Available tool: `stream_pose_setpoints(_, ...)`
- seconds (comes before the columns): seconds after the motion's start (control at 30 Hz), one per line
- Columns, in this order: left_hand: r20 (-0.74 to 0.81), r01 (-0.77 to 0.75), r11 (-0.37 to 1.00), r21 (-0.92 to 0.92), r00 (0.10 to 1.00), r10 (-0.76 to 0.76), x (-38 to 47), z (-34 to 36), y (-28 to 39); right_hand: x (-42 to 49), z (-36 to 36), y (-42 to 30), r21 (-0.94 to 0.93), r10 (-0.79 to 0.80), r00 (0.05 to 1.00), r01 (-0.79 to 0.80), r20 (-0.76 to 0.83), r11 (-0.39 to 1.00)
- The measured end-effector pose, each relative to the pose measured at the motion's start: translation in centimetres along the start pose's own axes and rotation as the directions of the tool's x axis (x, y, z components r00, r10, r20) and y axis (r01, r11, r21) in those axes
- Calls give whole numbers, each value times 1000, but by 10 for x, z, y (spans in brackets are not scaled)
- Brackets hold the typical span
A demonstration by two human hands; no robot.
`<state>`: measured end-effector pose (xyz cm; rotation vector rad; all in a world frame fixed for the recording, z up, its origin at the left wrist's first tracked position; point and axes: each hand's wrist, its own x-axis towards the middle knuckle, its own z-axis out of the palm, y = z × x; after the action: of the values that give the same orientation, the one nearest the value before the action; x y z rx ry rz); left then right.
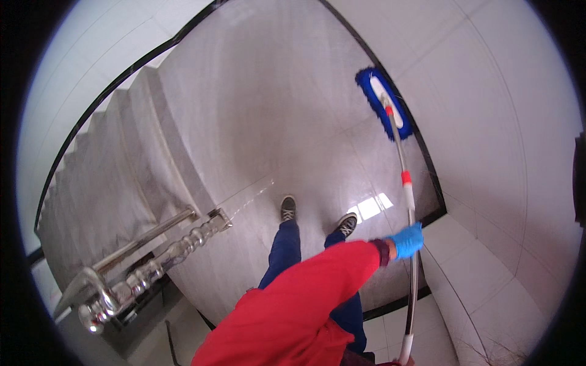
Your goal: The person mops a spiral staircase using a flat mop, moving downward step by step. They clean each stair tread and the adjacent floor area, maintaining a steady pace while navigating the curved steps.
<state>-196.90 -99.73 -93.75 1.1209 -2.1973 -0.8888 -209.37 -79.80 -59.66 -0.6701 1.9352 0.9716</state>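
Note:
A flat mop with a blue fringed head [383,104] and a white plate lies against the floor at the foot of the right-hand wall. Its metal pole [414,283], with red and white collars, runs back towards me. My left hand [409,241], in a blue glove, reaches across my body and is closed around the middle of the pole. At the bottom edge of the view, a sliver of my right hand [410,362] shows at the white grip [405,347] of the pole. Most of that hand is cut off.
I stand on a grey tiled landing [274,114]. Stairs [137,137] lie along its left side. A shiny metal baluster post [183,247] and a handrail [142,238] stand at lower left. Black skirting [430,167] borders the white tiled wall [476,114] at right.

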Motion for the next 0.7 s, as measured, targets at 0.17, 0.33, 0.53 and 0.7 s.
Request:
stream_pose_setpoints(0.17,-213,269,902,339,955,-204,12,-97,-182,41,-16,-180,140,-323,935,343,-144,929)
stream_pose_setpoints(0.33,-183,316,645,696,946,-266,-44,-224,-308,56,30,-308,-112,-711,673,706,-203,700)
stream_pose_setpoints(0.53,-295,402,757,515,912,-284,-193,-244,-256,8,42,-291,-343,-636,772,593,-15,728)
stream_pose_setpoints(0.7,-280,448,890,-81,847,-452,-260,-208,-103,-27,7,-129,-617,-454,888,319,-71,720)
